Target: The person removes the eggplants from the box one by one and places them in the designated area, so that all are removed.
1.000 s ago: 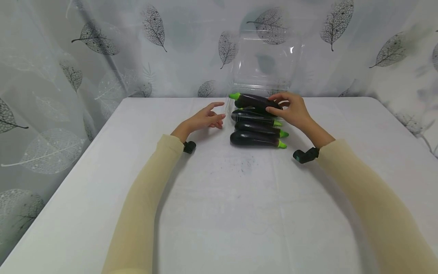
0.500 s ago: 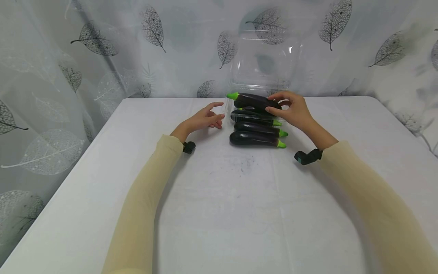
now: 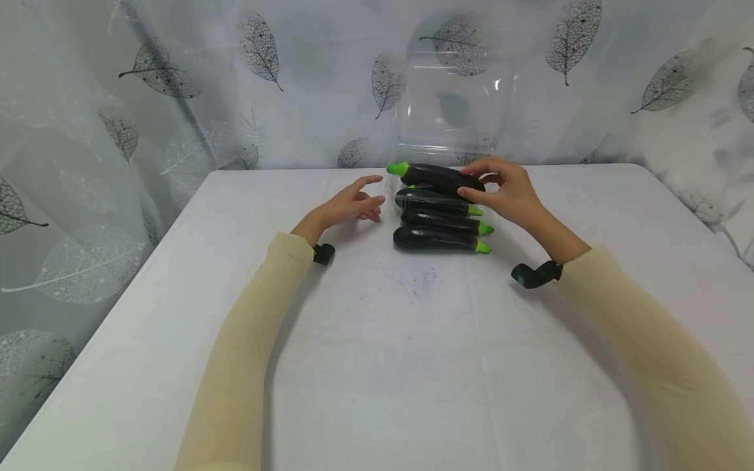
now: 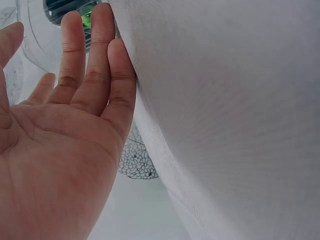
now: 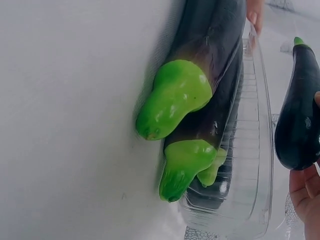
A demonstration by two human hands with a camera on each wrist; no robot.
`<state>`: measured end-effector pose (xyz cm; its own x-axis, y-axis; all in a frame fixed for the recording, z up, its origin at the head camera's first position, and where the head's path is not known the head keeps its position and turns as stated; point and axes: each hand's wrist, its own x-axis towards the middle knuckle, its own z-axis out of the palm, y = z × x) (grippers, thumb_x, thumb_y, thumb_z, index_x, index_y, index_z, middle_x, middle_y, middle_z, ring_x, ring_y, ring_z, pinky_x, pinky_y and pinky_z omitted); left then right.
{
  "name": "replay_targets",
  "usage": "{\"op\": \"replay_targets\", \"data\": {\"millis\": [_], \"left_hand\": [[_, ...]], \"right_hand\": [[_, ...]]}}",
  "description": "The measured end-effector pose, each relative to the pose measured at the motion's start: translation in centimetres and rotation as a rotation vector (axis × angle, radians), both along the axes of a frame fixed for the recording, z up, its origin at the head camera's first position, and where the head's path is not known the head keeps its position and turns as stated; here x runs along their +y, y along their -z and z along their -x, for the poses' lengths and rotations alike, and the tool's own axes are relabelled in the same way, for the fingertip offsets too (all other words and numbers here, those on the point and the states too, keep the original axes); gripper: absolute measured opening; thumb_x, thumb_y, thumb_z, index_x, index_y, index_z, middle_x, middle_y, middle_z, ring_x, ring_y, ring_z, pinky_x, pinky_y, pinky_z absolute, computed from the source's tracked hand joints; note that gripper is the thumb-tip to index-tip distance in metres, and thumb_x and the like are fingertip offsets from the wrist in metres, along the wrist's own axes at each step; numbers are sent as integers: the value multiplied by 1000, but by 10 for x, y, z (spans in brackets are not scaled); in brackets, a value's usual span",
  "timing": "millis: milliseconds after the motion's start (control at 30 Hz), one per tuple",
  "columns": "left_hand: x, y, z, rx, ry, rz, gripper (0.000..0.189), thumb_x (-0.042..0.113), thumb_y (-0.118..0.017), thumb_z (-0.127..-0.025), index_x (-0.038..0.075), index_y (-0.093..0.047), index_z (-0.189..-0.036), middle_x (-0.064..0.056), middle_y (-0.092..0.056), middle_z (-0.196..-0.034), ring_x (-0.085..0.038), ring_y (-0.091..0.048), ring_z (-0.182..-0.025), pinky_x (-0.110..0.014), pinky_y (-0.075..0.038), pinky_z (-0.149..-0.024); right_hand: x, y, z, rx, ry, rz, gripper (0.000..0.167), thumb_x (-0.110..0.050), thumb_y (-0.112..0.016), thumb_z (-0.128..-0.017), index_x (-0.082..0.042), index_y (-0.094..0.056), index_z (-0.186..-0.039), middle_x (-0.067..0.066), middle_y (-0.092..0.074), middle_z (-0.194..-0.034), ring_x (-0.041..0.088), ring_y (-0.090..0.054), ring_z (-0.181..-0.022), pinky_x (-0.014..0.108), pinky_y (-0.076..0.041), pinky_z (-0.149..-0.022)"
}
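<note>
My right hand (image 3: 501, 190) grips the blunt end of a dark purple eggplant (image 3: 432, 175), its green stem pointing left. This eggplant is held over a clear plastic clamshell container (image 5: 265, 185), and hangs above its rim in the right wrist view. Inside the container, an eggplant (image 3: 432, 201) lies behind the front wall, with part of another showing behind it. Two more eggplants, a nearer one (image 3: 432, 238) and a farther one (image 3: 438, 220), lie on the table in front, stems to the right. My left hand (image 3: 347, 204) has relaxed fingers, fingertips right at the container's left side.
The container's clear lid (image 3: 453, 98) stands raised against a leaf-patterned curtain (image 3: 318, 78) at the table's back edge. A white cloth (image 3: 383, 366) covers the table, with faint dark specks in front of the eggplants. Both wrists wear small black cameras.
My right hand has lowered the eggplant slightly toward the container, and my right wrist has shifted a little outward and nearer. The left hand stays in place. The head view has drifted slightly.
</note>
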<state>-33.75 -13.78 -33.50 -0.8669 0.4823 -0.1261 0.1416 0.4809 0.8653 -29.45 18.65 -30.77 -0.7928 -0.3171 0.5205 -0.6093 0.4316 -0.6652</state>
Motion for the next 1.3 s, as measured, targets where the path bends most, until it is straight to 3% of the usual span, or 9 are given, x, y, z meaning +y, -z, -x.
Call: {"op": "replay_targets", "data": {"millis": [533, 767, 1300], "left_hand": [[1, 0, -2, 3, 7, -14, 64, 33, -54, -101, 20, -21, -155, -18, -64, -110, -26, -67, -99, -34, -48, -91], [1, 1, -1, 10, 10, -10, 64, 34, -53, -101, 21, -21, -155, -17, -64, -111, -25, -68, -99, -34, -48, -92], [2, -1, -3, 2, 0, 6, 64, 34, -53, -101, 22, -21, -155, -18, -64, -111, -26, -67, -100, -33, -48, -91]], "right_hand": [[6, -1, -13, 36, -42, -41, 32, 3, -76, -81, 2, -68, -112, 15, -63, -115, 8, -53, -98, 14, -45, -82], [7, 2, -24, 30, -52, -52, 33, 5, -77, -79, 5, -68, -111, 16, -64, -111, 18, -52, -96, 13, -45, -82], [8, 13, -39, 99, -115, -95, 35, 4, -81, -74, -2, -70, -107, 10, -67, -107, 15, -58, -94, 15, -45, -81]]}}
